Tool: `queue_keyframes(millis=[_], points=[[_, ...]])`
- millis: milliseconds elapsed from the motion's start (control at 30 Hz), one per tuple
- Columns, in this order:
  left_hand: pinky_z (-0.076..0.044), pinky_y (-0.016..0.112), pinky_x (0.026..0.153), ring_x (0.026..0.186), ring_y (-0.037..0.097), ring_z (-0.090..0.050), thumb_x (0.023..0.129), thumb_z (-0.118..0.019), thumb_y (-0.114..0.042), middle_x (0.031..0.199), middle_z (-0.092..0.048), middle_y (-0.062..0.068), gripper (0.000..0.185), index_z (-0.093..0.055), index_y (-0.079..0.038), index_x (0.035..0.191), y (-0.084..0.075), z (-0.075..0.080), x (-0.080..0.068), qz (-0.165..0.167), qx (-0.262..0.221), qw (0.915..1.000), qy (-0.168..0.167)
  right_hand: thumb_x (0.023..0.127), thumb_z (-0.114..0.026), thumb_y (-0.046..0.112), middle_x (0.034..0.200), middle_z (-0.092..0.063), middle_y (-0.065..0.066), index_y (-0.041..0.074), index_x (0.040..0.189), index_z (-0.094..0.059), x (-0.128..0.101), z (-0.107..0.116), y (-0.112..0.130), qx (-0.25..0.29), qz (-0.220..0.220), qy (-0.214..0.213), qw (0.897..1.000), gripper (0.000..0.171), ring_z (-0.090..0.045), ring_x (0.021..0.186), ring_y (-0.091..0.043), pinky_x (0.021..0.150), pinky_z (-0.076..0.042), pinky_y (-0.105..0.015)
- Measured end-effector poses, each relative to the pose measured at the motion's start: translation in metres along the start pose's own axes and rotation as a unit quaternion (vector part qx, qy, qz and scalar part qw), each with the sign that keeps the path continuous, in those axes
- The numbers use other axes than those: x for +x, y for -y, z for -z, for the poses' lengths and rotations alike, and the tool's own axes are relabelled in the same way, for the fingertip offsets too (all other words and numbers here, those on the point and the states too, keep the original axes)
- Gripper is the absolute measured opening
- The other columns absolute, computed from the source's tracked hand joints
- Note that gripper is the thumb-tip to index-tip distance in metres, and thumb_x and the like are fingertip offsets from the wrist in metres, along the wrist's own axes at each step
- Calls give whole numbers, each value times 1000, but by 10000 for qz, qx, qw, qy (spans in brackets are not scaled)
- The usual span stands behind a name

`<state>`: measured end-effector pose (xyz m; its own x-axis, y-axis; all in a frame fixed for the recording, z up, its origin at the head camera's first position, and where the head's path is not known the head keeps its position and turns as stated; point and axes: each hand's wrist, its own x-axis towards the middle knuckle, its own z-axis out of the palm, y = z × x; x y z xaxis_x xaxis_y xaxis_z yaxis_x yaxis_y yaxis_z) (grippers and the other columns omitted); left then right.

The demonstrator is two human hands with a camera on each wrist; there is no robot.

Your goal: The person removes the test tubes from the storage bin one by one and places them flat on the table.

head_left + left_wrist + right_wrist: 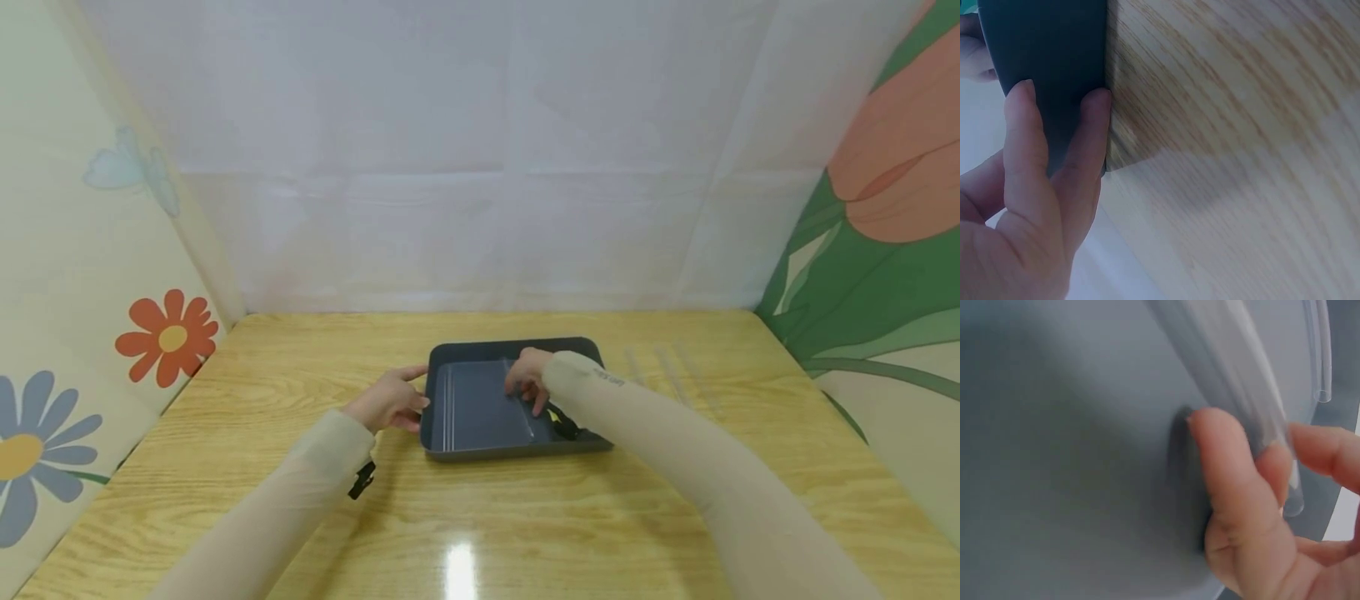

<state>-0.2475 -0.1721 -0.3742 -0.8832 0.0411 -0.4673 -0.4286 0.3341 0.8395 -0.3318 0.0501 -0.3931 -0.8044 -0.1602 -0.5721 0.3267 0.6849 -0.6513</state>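
Observation:
A dark blue-grey rectangular tray [480,454] lies on the wooden table. My left hand [390,402] is at its left side, and in the left wrist view the straight fingertips [1094,103] touch the outer wall. Inside the tray, my right hand [531,379] pinches a clear tube [1229,356] between thumb and fingers, its end showing past them in the right wrist view. More clear tubes [447,408] lie along the tray's left side; my right hand and forearm hide part of its right side.
Several clear tubes [673,375] lie on the table [300,358] to the right of the tray, partly behind my right sleeve. A white cloth [480,233] hangs along the back edge. Flower-printed panels [172,337] stand on both sides.

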Motion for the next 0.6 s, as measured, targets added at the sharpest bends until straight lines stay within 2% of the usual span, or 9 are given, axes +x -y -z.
queue_keyframes(millis=[133,233,333,467,600], points=[[-53,24,49,71,23,-62,93,-48,13,116,-55,28,71,-23,-9,155,-1,0,0,-10,13,10000,10,86,-67,6,85,-52,-16,-5,117,-56,-9,2,1,80,-6,-53,10000,35,-51,64,-22,56,-59,-39],[-53,24,49,71,23,-62,93,-48,13,113,-56,27,71,-23,-9,155,-1,-1,-1,-41,19,10000,38,85,-65,9,81,-52,-13,-6,108,-59,-21,4,3,196,66,-15,9998,28,-52,66,-21,58,-58,-37],[-53,24,49,71,23,-62,92,-48,13,114,-56,28,71,-23,-9,155,0,-1,-1,-61,20,10000,53,86,-62,11,86,-59,-17,-8,113,-59,-32,8,4,271,202,83,9994,33,-58,73,-25,65,-59,-38],[-54,24,49,70,23,-62,93,-48,13,118,-54,30,71,-23,-9,155,0,-1,-1,-69,31,10000,51,88,-56,7,100,-63,-28,-14,123,-51,-33,13,5,830,163,326,9959,41,-65,86,-35,76,-58,-44],[-53,24,49,69,22,-62,93,-48,12,123,-52,31,70,-22,-9,155,-1,0,-2,-84,41,9999,60,92,-51,3,92,-64,-26,-14,122,-48,-28,17,4,1251,26,515,9908,35,-65,77,-31,69,-59,-41]])
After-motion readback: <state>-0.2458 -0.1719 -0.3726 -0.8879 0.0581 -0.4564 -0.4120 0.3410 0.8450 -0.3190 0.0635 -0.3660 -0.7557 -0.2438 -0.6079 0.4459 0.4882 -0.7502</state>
